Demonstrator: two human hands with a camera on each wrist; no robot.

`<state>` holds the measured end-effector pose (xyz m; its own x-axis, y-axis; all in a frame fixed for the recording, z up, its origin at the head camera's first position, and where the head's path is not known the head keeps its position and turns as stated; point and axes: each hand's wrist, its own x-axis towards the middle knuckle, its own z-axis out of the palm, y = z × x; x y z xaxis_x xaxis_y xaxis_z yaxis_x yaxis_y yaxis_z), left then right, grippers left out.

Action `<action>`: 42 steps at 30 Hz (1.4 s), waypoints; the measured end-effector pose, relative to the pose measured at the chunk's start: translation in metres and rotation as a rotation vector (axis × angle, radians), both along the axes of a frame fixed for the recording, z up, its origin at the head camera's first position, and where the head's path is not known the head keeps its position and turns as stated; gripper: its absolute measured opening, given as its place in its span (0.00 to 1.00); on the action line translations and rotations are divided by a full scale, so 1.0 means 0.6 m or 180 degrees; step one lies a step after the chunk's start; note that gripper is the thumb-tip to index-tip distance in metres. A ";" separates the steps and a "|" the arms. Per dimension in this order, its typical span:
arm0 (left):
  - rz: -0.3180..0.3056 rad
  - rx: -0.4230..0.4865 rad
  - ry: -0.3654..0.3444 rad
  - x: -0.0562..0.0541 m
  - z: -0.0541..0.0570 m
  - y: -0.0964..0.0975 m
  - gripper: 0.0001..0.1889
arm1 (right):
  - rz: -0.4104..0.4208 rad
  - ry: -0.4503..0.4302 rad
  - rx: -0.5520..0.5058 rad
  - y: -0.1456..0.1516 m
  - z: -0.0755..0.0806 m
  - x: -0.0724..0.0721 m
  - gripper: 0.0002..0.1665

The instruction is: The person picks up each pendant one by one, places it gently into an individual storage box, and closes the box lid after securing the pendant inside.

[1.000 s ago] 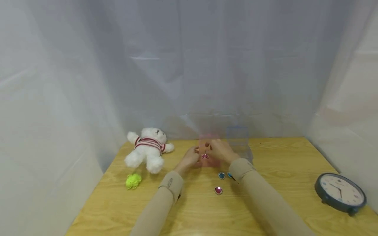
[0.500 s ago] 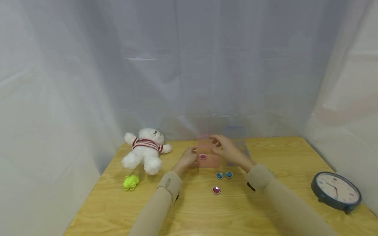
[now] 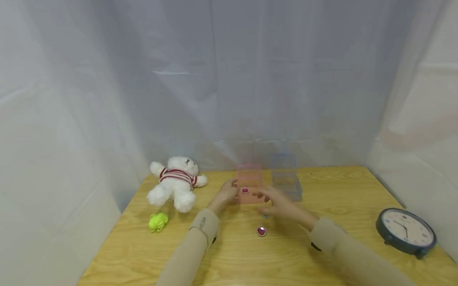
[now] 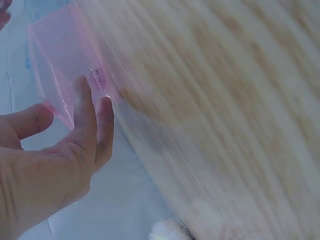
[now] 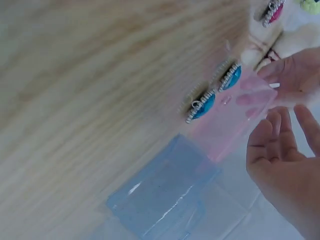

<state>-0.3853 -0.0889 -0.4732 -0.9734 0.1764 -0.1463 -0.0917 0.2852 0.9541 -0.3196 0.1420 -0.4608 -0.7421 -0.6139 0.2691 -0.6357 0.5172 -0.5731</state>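
Note:
My left hand rests at the left side of a see-through pink box with its lid up. In the left wrist view, thumb and fingers lie right at a corner of that box. A red heart-shaped gem with a silvery rim shows in the box. My right hand hovers with fingers spread and nothing in them, over two blue gems with beaded silver rims. One blue gem peeks out below it; the right wrist view shows both, the farther gem and the nearer gem.
A second red gem lies in front on the wooden table. To the right of the pink box stands a see-through blue box, lid raised. A white teddy bear, yellow-green yarn and a round clock lie farther out.
My right hand has drawn back from above the pink box, moving right and then down toward me over the blue gems. The left hand has stayed at the pink box.

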 end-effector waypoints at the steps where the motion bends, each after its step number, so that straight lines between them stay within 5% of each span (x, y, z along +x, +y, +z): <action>1: -0.0011 -0.0004 0.0000 0.000 0.000 0.000 0.28 | 0.0039 -0.0010 0.0048 0.001 -0.003 0.003 0.30; 12: 0.0004 0.0010 0.0028 0.003 0.001 0.001 0.28 | 0.0125 -0.0185 0.0797 0.013 -0.024 0.034 0.30; 24: 0.0002 -0.0070 0.0063 0.002 -0.001 -0.001 0.30 | -0.0009 0.0515 0.1377 -0.007 -0.033 0.056 0.19; 30: 0.0018 -0.0108 0.0107 0.005 0.003 -0.001 0.29 | -0.0023 0.0734 0.1435 -0.014 -0.037 0.055 0.14; 42: -0.0069 -0.0133 0.0167 -0.011 -0.008 -0.007 0.28 | -0.0038 0.0441 0.1444 -0.022 -0.034 0.054 0.10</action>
<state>-0.3917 -0.0930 -0.4781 -0.9759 0.1924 -0.1028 -0.0352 0.3263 0.9446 -0.2871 0.1290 -0.4814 -0.7259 -0.6840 0.0726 -0.6826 0.7034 -0.1979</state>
